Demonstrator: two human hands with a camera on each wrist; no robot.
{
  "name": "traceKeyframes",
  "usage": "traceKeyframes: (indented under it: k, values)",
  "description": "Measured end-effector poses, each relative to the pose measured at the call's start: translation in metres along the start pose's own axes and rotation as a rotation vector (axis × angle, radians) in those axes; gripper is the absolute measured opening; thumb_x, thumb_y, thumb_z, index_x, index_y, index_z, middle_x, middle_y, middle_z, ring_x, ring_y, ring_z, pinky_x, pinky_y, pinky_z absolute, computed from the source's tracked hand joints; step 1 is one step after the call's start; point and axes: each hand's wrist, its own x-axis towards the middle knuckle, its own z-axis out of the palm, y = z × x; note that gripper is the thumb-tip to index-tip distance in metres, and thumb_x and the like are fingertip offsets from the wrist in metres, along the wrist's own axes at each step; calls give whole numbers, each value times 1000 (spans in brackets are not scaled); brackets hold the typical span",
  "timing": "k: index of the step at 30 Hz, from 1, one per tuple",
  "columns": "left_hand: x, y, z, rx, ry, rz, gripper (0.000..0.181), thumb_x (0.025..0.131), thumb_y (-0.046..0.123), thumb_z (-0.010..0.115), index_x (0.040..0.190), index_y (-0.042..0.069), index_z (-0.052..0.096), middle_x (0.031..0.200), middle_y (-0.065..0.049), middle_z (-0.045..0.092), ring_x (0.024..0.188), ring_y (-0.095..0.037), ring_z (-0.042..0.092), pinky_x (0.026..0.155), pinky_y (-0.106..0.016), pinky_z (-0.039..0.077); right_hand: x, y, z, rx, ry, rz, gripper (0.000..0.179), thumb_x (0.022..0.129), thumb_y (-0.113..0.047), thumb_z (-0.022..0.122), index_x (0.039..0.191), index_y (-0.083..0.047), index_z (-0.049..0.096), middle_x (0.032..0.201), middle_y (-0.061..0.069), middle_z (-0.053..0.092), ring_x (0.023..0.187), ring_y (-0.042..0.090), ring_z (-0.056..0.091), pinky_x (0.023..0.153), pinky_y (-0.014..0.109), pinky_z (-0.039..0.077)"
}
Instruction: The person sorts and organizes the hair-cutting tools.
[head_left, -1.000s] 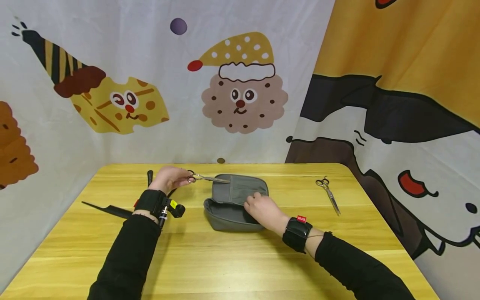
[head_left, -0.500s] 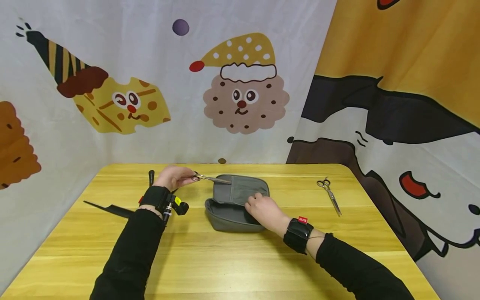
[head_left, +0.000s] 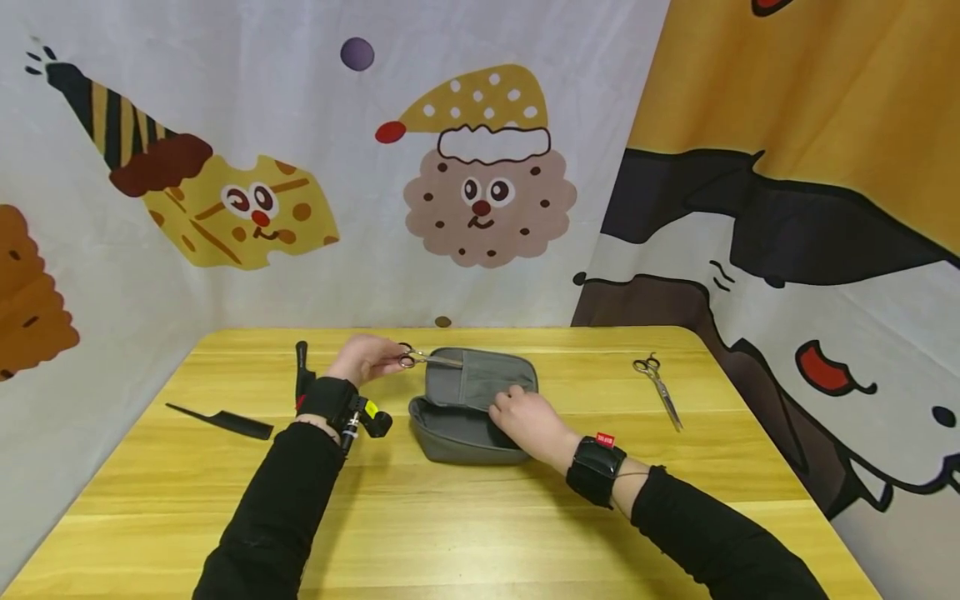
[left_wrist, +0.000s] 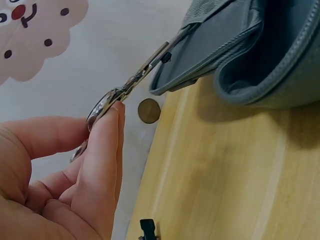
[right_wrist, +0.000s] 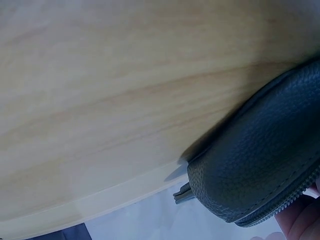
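My left hand (head_left: 369, 358) pinches the finger rings of a pair of metal scissors (head_left: 423, 359) between thumb and fingers. Their blades point right, over the raised lid of a grey zip pouch (head_left: 457, 446). In the left wrist view the scissors (left_wrist: 134, 80) slant up towards the pouch (left_wrist: 270, 95), and the blade tips go out of sight at the lid's inner pocket. My right hand (head_left: 525, 421) grips the pouch's right side where lid and body meet; some fingertips are hidden inside. The right wrist view shows fingers (right_wrist: 297, 217) at the zipped edge.
A second pair of scissors (head_left: 658, 392) lies on the wooden table (head_left: 465, 533) to the right. On the left lie a black comb (head_left: 225, 421) and a black-handled tool (head_left: 302, 371) partly behind my left wrist. A patterned curtain (head_left: 300, 292) hangs behind.
My left hand has moved right with the scissors, bringing their rings closer to the pouch. More of the comb and black-handled tool now shows. The right hand keeps its place on the pouch.
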Motion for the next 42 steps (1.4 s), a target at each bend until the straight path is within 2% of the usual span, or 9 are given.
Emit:
traceKeyframes:
  k: [4, 8, 10, 16, 21, 25, 30, 36, 42]
  values:
    - [2, -3, 6, 38, 15, 17, 26, 96, -1, 62, 119, -12, 60, 73, -10, 70, 64, -15, 70, 80, -32, 59, 0, 0, 0, 6, -12, 7, 11, 89, -3, 71, 91, -13, 69, 82, 4, 55, 72, 21, 53, 54, 28, 52]
    - [4, -6, 13, 40, 25, 44, 26, 93, -6, 63, 117, -14, 58, 70, -10, 66, 61, -15, 68, 64, -27, 60, 0, 0, 0, 1, -11, 11, 10, 89, -3, 71, 91, -13, 69, 82, 4, 55, 72, 22, 53, 55, 28, 53]
    - [5, -7, 16, 47, 35, 64, 27, 92, -6, 64, 117, -14, 58, 70, -10, 64, 61, -14, 67, 61, -26, 59, 0, 0, 0, 0, -3, 11, 10, 89, -3, 71, 90, -13, 68, 82, 4, 54, 72, 22, 53, 54, 28, 52]
    - [1, -8, 23, 146, 54, 119, 25, 92, -1, 67, 114, -11, 61, 76, -8, 63, 64, -14, 64, 66, -27, 60, 0, -1, 1, -4, 14, 5, 11, 89, -3, 71, 91, -13, 69, 82, 4, 56, 73, 22, 55, 55, 29, 53]
    - [1, -7, 28, 202, 67, 158, 10, 91, 1, 68, 97, -6, 64, 77, -7, 61, 64, -14, 61, 68, -30, 60, 0, -1, 2, -11, 17, 4, 11, 89, -2, 71, 91, -13, 69, 83, 4, 56, 73, 22, 55, 55, 29, 53]
    - [2, -8, 31, 232, 70, 186, 9, 90, 2, 70, 87, -3, 62, 77, -7, 60, 67, -16, 60, 77, -37, 60, -1, -2, 3, -18, 19, 6, 11, 88, -2, 71, 90, -12, 68, 83, 4, 55, 73, 22, 55, 55, 28, 53]
    - [2, -9, 37, 265, 79, 216, 10, 88, 3, 72, 85, -2, 64, 77, -7, 62, 70, -19, 63, 88, -46, 56, -1, -2, 6, -5, 23, 12, 11, 88, -3, 71, 90, -13, 68, 83, 4, 55, 73, 21, 54, 54, 29, 53]
    - [4, -11, 42, 326, 94, 254, 10, 87, 4, 73, 86, -3, 66, 78, -7, 63, 69, -17, 63, 87, -46, 57, -1, -3, 7, -2, 28, 19, 11, 89, -3, 71, 92, -13, 69, 84, 4, 56, 73, 21, 55, 54, 29, 53]
    - [4, -11, 46, 449, 147, 300, 12, 85, 8, 76, 86, 0, 68, 76, -7, 67, 67, -15, 63, 73, -35, 60, -1, -3, 8, 2, 28, 25, 11, 88, -3, 72, 92, -13, 69, 84, 4, 56, 74, 22, 55, 54, 30, 54]
